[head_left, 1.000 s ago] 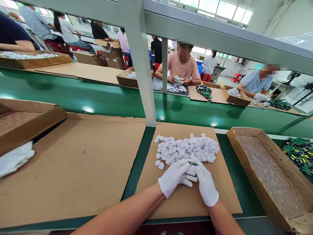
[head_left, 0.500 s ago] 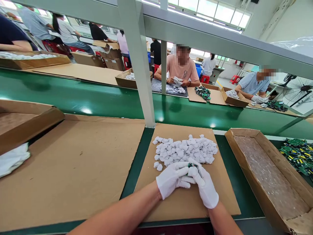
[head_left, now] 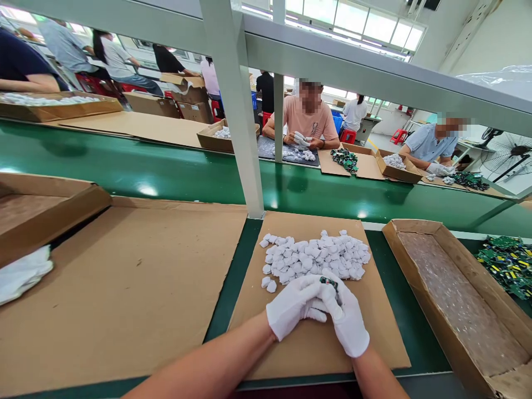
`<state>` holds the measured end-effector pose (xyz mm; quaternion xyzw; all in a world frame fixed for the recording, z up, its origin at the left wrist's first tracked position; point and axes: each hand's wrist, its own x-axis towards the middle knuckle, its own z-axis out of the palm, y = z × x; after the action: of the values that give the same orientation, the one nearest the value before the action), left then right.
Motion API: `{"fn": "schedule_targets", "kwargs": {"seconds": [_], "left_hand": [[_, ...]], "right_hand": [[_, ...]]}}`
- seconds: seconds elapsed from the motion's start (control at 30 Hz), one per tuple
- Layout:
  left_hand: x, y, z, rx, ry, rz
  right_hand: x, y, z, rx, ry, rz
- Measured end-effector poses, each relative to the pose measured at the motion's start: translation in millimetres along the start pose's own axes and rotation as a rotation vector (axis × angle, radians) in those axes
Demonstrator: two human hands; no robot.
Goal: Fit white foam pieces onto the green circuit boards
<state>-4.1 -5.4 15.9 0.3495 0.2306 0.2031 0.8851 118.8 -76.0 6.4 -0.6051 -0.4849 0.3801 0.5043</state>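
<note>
Both my hands wear white gloves and meet over a cardboard sheet [head_left: 299, 349]. My left hand [head_left: 295, 306] and my right hand [head_left: 347, 316] are closed together around a small green circuit board [head_left: 329, 282], whose top edge shows between the fingertips. The gloves hide the rest of the board, and I cannot make out whether a white piece is held with it. Just beyond my fingers spreads a pile of small white pieces [head_left: 316, 254], with a few lying loose at its left side.
On the right stand a long cardboard tray [head_left: 461, 293] lined with clear plastic and a heap of green circuit boards [head_left: 505, 263]. A white glove [head_left: 25, 274] lies at left beside another box [head_left: 54, 213]. A metal post [head_left: 245, 122] rises ahead; co-workers sit across the green belt [head_left: 166, 166].
My right thumb and fingers have shifted over the circuit board, and the rounded white shape seen in front of it no longer shows. My hands stay in nearly the same place.
</note>
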Motion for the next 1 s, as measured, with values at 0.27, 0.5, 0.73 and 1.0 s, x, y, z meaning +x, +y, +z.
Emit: {"fn": "schedule_targets", "kwargs": {"seconds": [0.27,0.5,0.73,1.0], "left_hand": [[-2.4,-1.1,6.9,0.068,0.062,0.045],[-2.8,-9.1,2.7,0.055,0.018,0.091],[0.0,-4.1,-1.9,-0.029,0.015,0.044],[-0.5,-1.0,3.5,0.166,0.083,0.038]], "right_hand": [[2.5,-3.2,-4.6,0.073,0.026,-0.024],[5.8,7.0,-3.0,-0.064,0.059,-0.025],[5.3,1.1,-5.1,0.184,0.006,0.04],[4.1,1.7,-3.1,0.044,0.004,0.037]]}}
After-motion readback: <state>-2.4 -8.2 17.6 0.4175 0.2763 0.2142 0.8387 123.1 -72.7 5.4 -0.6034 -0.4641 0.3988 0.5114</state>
